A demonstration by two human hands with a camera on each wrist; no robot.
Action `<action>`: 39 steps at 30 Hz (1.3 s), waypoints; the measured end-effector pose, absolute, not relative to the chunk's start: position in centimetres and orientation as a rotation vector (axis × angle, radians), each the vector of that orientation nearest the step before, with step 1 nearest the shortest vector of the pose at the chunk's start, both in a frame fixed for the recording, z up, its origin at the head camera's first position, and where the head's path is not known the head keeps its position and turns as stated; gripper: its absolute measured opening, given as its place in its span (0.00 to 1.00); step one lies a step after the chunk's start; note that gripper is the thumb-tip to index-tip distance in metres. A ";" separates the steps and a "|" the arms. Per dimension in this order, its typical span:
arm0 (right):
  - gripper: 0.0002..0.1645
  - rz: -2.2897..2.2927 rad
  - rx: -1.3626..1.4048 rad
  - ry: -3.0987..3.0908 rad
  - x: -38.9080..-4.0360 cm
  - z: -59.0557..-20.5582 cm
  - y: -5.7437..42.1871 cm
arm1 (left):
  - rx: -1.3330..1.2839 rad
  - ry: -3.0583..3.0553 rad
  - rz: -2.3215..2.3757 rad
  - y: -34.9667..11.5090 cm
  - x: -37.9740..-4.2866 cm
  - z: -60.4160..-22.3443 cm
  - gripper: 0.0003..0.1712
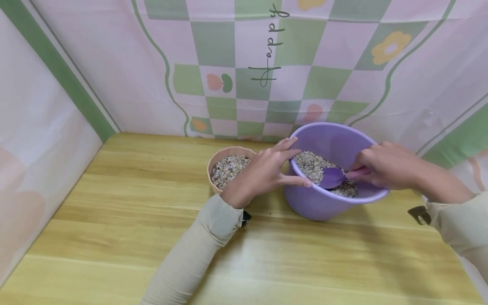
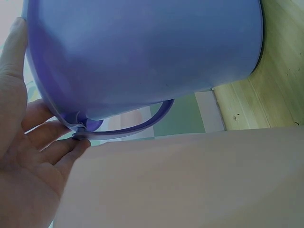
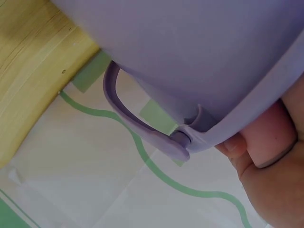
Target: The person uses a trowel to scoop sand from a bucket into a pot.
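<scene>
A purple bucket (image 1: 305, 205) stands on the table, holding pebbly gravel (image 1: 310, 165). My left hand (image 1: 263, 171) holds the bucket's left rim, thumb on the near side and fingers farther back, by the handle joint in the left wrist view. Inside the bucket, my right hand (image 1: 386, 165) grips the pink handle (image 3: 271, 137) of a small shovel, whose purple blade (image 1: 332, 178) rests at the gravel. Left of the bucket, partly behind my left hand, a peach-coloured pot (image 1: 209, 173) contains similar gravel (image 1: 228, 169).
The wooden table (image 1: 133, 212) runs up to a printed cloth backdrop (image 1: 213, 42) just behind the bucket. Cloth (image 1: 34, 127) also hangs along the left side. The bucket's handle (image 3: 126, 109) hangs down its outer side. A few grains lie on the tabletop.
</scene>
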State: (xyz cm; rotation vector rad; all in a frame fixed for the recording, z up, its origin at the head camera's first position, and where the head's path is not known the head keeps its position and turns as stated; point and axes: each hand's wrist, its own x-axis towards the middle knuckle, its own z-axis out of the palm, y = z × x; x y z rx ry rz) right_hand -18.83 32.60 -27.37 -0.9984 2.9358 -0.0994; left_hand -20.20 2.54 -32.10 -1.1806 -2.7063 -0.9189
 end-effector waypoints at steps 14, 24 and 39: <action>0.08 -0.139 -0.984 2.939 -18.7 -27.6 32.3 | -1.192 -2.687 -0.921 2.5 -20.2 -32.3 0.52; 0.09 -0.145 -0.964 2.948 -18.8 -27.6 32.1 | -1.185 -2.705 -0.923 2.4 -20.3 -32.3 0.52; 0.12 -0.193 -1.040 2.965 -18.9 -28.0 32.0 | -1.189 -2.704 -0.917 2.5 -20.3 -32.3 0.52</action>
